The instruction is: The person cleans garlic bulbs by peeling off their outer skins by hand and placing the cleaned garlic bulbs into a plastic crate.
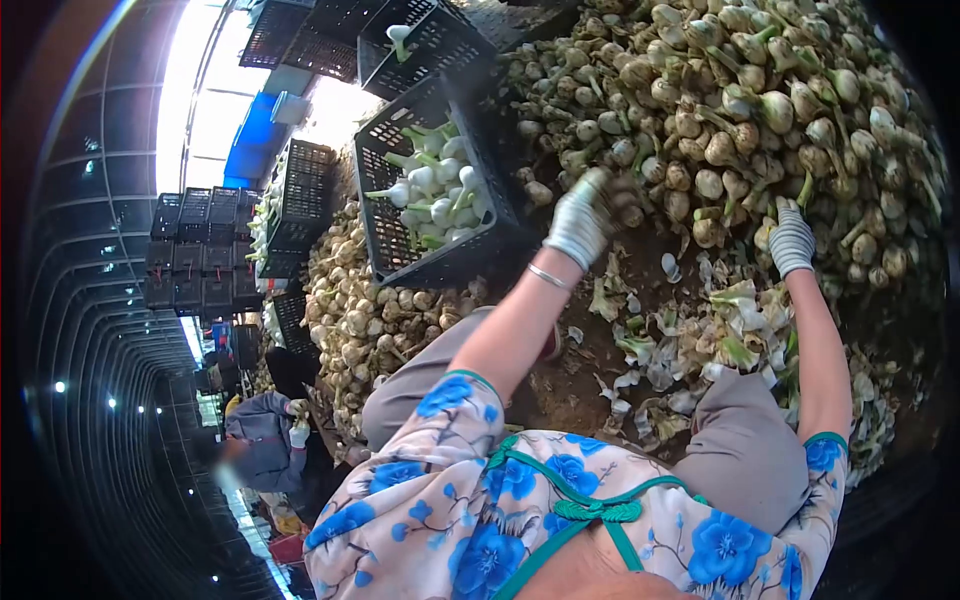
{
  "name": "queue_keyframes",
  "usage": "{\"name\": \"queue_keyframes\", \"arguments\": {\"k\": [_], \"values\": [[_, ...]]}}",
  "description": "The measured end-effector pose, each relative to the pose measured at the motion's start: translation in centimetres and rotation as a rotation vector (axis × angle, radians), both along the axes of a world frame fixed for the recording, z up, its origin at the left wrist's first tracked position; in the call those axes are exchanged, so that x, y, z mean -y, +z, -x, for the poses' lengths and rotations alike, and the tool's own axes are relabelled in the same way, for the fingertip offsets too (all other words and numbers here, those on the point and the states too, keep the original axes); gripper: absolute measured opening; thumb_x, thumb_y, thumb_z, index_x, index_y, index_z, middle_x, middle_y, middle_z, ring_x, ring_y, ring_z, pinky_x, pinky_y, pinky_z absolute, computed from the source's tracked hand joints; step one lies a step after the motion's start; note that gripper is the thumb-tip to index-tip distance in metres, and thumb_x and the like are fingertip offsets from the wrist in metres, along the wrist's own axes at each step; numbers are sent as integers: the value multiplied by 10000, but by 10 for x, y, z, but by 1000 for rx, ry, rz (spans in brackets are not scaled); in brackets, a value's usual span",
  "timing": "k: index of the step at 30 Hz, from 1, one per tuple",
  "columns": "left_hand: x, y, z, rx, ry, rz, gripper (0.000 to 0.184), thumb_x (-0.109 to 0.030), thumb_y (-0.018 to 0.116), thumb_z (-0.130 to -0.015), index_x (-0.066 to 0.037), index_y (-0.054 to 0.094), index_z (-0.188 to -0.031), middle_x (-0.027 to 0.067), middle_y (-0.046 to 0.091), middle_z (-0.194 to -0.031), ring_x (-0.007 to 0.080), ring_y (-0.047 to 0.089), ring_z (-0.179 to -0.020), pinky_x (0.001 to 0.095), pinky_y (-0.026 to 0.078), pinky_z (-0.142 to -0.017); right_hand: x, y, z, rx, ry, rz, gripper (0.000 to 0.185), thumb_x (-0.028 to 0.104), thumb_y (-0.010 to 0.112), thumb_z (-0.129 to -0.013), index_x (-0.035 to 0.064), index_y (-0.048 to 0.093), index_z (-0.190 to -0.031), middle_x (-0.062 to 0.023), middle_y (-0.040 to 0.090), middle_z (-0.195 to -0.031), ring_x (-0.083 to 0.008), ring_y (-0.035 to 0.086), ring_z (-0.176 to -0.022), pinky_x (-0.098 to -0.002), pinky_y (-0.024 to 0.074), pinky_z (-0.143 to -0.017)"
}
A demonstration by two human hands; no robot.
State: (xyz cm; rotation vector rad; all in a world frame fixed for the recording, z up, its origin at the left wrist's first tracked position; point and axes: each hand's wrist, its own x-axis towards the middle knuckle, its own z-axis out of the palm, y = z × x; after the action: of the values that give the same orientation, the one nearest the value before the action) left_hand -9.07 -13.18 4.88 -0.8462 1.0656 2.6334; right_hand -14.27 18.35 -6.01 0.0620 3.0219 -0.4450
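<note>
My left hand (580, 220), in a white and grey knit glove, is over the near left edge of a big heap of unpeeled garlic bulbs (720, 150). Its fingers are smeared by motion, so what it holds, if anything, cannot be made out. Gloved too, my right hand (790, 238) reaches into the heap's near side, its fingers against a bulb with a green stem. Loose husks and peeled leaves (735, 320) lie on the ground between my arms. Left of my left hand is a black crate (380, 215) with clean white bulbs (440, 185) in it.
More black crates (300, 200) stand at the left, some stacked (205, 245). Another garlic heap (350, 310) lies below the crate of white bulbs. A gloved co-worker (268, 440) sits at the lower left. My knees are on both sides of the husks.
</note>
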Motion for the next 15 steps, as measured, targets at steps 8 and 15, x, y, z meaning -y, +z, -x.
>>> {"name": "queue_keyframes", "arguments": {"k": [8, 15], "values": [[-79, -54, -51, -148, -402, 354, 650, -227, 674, -762, -147, 328, -1306, 127, 427, -1248, 230, 494, -1065, 390, 445, -878, 7, 25, -49, -104, -6, 644, 290, 199, 655, -773, 13, 532, -957, -107, 617, -812, -214, 590, -720, -311, 466, -660], [-130, -39, -74, -377, -419, 272, 594, -166, 676, -761, -69, 344, -1243, 49, 500, -1069, 123, 511, -960, 263, 444, -837, 31, 85, -111, 175, -125, 1282, 315, 276, 607, -834, 8, 578, -996, 5, 576, -770, -44, 475, -609, -191, 405, -548]]}}
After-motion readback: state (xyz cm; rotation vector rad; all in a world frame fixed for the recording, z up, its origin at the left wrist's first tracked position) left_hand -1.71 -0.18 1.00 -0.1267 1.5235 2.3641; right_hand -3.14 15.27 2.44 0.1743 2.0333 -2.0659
